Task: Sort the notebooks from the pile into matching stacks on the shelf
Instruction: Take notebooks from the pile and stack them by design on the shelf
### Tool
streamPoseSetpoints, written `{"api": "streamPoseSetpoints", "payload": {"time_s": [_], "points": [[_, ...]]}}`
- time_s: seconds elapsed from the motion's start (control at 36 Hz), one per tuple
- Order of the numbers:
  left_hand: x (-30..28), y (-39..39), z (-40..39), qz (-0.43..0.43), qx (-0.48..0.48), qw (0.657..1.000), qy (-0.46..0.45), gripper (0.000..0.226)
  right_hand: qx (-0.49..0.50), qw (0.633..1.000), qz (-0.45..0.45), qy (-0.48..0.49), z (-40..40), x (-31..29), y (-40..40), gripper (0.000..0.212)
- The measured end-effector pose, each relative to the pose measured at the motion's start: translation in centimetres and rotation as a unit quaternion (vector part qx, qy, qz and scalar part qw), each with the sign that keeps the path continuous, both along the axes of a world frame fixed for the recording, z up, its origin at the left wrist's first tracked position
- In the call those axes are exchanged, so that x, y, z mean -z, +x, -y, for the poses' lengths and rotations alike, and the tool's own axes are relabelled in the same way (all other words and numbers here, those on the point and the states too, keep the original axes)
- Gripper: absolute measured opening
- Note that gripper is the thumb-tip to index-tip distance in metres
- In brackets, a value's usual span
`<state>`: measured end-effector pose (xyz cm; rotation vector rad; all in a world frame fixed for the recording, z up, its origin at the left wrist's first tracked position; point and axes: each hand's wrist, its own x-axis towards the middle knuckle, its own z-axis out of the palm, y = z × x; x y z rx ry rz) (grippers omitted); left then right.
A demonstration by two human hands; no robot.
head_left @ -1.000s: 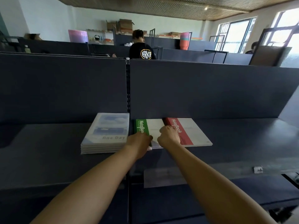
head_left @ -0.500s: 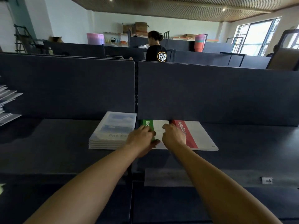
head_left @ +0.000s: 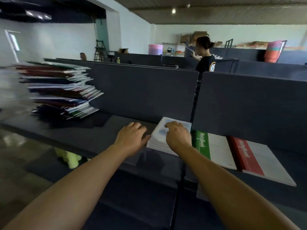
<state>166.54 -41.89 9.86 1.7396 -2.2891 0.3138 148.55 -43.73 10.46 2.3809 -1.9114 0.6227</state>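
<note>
Both hands are out on the dark grey shelf board (head_left: pixel 86 138), working around the stack of pale blue-and-white notebooks (head_left: pixel 163 140). Left hand (head_left: pixel 132 138) sits just beside the stack's left edge, fingers loosely bent and resting on the shelf, thumb touching the side of the stack; it doesn't look like it's gripping anything. Right hand (head_left: pixel 178 136) is lying on top of the same stack, fingers relaxed and spread a little over the cover, pressing down rather than pinching. Just to the right of that stack, past the gap between the two dark divider panels (head_left: pixel 149 92), lies the white notebook with a green spine strip (head_left: pixel 214 150), and right beside it the white notebook with a red spine strip (head_left: pixel 259 161), both flat on the shelf. Way over on the left end of the shelf sits the tall messy pile of mixed-colour notebooks (head_left: pixel 61 90), pretty blurry, with edges sticking out at different angles. Further back, a person in a black t-shirt (head_left: pixel 205 58) stands behind the dividers.
</note>
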Motion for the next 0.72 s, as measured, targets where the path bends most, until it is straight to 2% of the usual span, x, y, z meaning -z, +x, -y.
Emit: {"api": "streamPoseSetpoints", "payload": {"time_s": [0.22, 0.44, 0.72], "points": [[-1.2, 11.3, -1.4, 0.033, -0.049, 0.998, -0.009, 0.047, -0.05, 0.998, -0.021, -0.022, 1.4, -1.8, 10.7, 0.041], [-2.9, 23.1, -1.7, 0.024, -0.1, 0.994, -0.033, 0.043, -0.086, 0.992, -0.039, -0.078, 2.8, -4.3, 22.5, 0.034], [-3.4, 30.1, -0.7, -0.002, -0.094, 0.994, -0.059, 0.043, -0.077, 0.988, -0.039, -0.129, 5.6, -8.7, 29.7, 0.033]]}}
